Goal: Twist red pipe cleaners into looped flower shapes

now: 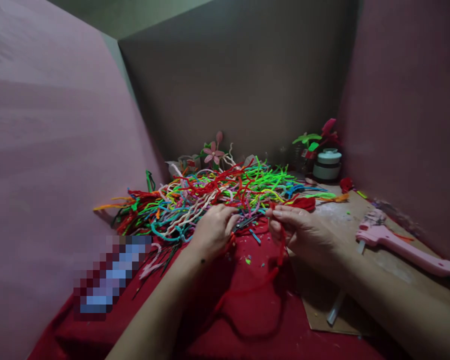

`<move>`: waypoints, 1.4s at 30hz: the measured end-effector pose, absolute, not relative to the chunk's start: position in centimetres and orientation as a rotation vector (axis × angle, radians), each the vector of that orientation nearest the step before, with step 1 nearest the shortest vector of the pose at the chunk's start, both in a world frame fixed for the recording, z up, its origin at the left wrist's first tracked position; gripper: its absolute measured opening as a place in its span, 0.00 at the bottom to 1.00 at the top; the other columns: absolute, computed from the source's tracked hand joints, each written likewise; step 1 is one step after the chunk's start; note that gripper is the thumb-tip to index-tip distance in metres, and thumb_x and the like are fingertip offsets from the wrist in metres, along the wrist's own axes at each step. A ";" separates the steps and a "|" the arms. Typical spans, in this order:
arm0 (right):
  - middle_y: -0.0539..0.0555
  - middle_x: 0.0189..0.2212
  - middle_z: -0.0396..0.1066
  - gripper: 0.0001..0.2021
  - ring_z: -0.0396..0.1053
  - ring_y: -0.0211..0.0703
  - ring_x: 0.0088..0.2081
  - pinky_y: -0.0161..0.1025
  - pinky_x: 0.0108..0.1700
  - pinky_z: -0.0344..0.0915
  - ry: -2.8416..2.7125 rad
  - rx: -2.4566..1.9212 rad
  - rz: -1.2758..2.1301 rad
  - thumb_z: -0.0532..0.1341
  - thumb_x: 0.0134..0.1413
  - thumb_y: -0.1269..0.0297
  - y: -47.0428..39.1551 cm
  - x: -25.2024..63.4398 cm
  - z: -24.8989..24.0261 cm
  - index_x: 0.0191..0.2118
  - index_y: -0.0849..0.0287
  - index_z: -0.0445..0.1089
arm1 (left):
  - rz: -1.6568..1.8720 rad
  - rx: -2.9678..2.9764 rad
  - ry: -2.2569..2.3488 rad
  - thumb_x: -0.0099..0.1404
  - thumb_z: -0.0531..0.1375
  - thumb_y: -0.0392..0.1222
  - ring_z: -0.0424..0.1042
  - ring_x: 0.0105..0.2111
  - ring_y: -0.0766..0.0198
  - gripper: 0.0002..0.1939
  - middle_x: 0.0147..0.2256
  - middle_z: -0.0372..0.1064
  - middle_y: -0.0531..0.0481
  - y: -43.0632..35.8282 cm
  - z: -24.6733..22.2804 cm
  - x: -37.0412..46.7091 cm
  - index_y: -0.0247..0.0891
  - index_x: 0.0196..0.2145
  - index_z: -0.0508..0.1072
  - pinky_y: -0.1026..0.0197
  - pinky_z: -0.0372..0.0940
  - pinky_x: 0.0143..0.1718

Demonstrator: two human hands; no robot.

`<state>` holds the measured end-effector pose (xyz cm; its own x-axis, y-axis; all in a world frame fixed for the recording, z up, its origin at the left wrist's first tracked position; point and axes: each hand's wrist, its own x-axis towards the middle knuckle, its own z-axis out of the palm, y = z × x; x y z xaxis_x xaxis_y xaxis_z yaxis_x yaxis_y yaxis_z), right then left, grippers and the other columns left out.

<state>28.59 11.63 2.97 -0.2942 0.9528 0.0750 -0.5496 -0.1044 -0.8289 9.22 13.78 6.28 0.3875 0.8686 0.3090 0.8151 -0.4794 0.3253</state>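
Note:
My left hand point(214, 230) is closed around the handles of scissors point(246, 222), whose dark blades point right, toward my other hand. Pinched between the fingertips of my right hand point(290, 225) is a red pipe cleaner point(283, 245), which hangs down and curves left over the red cloth point(255, 310). The blades and the right fingertips are close together; whether they touch is unclear. Just beyond both hands lies a large heap of colourful pipe cleaners point(210, 192). A short blue piece point(255, 236) and small scraps lie on the cloth below the blades.
A pink glue gun point(408, 250) and a clear glue stick point(336, 307) rest on a cardboard sheet point(322, 295) at right. Behind stand a pink flower point(213, 152) and a pale green jar point(327, 165). Pink walls point(60, 125) rise on both sides; a blurred blue object point(114, 275) lies left.

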 end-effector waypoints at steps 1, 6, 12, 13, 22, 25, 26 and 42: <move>0.48 0.17 0.62 0.06 0.61 0.32 0.20 0.31 0.23 0.60 -0.977 -0.585 1.665 0.61 0.45 0.66 11.6 28.5 2.9 0.29 0.64 0.71 | 0.770 2.333 1.343 0.63 0.48 0.45 0.67 0.40 0.63 0.16 0.39 0.70 0.45 13.2 6.7 10.1 0.36 0.40 0.72 0.61 0.60 0.43; 0.47 0.16 0.59 0.08 0.59 0.34 0.20 0.34 0.24 0.61 -0.990 -0.534 1.734 0.61 0.46 0.63 11.3 28.1 2.5 0.23 0.63 0.66 | 0.894 1.650 0.883 0.60 0.54 0.46 0.62 0.21 0.71 0.15 0.22 0.67 0.51 11.5 7.1 14.2 0.32 0.34 0.74 0.67 0.57 0.24; 0.40 0.14 0.43 0.11 0.37 0.27 0.15 0.26 0.14 0.38 -0.841 -0.521 1.937 0.62 0.46 0.63 11.1 28.4 2.7 0.25 0.59 0.57 | 1.139 1.435 0.906 0.50 0.63 0.42 0.59 0.21 0.73 0.09 0.20 0.65 0.53 12.3 6.3 14.7 0.30 0.25 0.73 0.68 0.55 0.24; 0.40 0.14 0.42 0.12 0.35 0.27 0.15 0.26 0.14 0.36 -0.847 -0.523 1.919 0.62 0.46 0.63 11.1 28.4 2.8 0.25 0.59 0.56 | 1.143 1.450 0.919 0.49 0.63 0.41 0.60 0.21 0.73 0.09 0.20 0.66 0.53 12.4 6.4 14.5 0.31 0.25 0.73 0.68 0.56 0.24; 0.39 0.12 0.40 0.13 0.33 0.27 0.14 0.27 0.13 0.37 -0.854 -0.584 1.942 0.61 0.47 0.63 11.2 28.6 2.7 0.22 0.59 0.55 | 0.787 1.710 0.922 0.53 0.60 0.40 0.66 0.23 0.71 0.09 0.23 0.68 0.51 12.7 8.7 12.8 0.30 0.28 0.73 0.66 0.62 0.27; 0.39 0.10 0.39 0.11 0.32 0.27 0.13 0.27 0.13 0.37 -0.817 -0.568 2.005 0.60 0.47 0.64 11.2 28.7 2.7 0.22 0.60 0.58 | 0.714 1.747 0.939 0.54 0.58 0.42 0.65 0.21 0.71 0.10 0.23 0.67 0.50 12.5 9.0 12.6 0.30 0.29 0.71 0.67 0.63 0.25; 0.38 0.10 0.39 0.10 0.32 0.27 0.13 0.27 0.13 0.37 -0.799 -0.566 2.023 0.60 0.46 0.64 11.2 28.7 2.7 0.22 0.60 0.59 | 0.699 1.755 0.942 0.55 0.57 0.43 0.65 0.20 0.71 0.11 0.23 0.67 0.51 12.4 9.0 12.6 0.30 0.29 0.70 0.67 0.62 0.24; 0.38 0.08 0.40 0.05 0.32 0.26 0.12 0.25 0.11 0.38 -0.759 -0.595 2.067 0.59 0.45 0.69 11.5 29.0 2.8 0.23 0.64 0.66 | 0.556 2.246 1.203 0.59 0.49 0.41 0.57 0.17 0.71 0.07 0.18 0.54 0.57 12.5 7.8 13.1 0.37 0.25 0.59 0.67 0.53 0.20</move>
<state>28.96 11.46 2.78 -0.5397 0.8304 -0.1386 -0.5437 -0.4695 -0.6956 13.13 12.54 7.83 0.5194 0.8478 0.1070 0.6308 -0.4649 0.6213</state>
